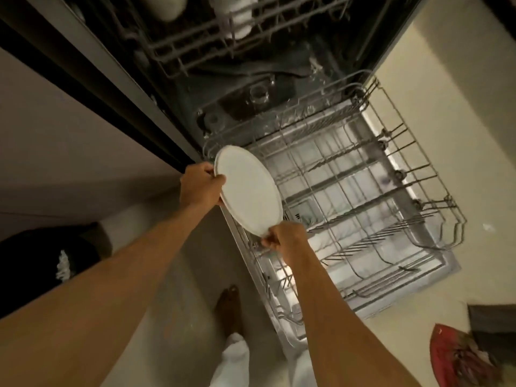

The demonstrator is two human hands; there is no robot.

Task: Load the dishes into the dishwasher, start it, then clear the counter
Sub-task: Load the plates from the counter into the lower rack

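Left hand (pixel 199 187) and right hand (pixel 284 238) grip tilted white plate (pixel 248 191).

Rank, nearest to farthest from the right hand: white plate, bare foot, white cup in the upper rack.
1. The white plate, gripped by the right hand at its near edge.
2. The bare foot, below and left of it.
3. The white cup, top, in the upper rack.

1. You are standing in a home kitchen.
2. An open dishwasher (pixel 279 76) faces you, its lower rack (pixel 363 191) pulled out over the door.
3. Your bare foot (pixel 230 308) rests on the pale floor (pixel 446 107).
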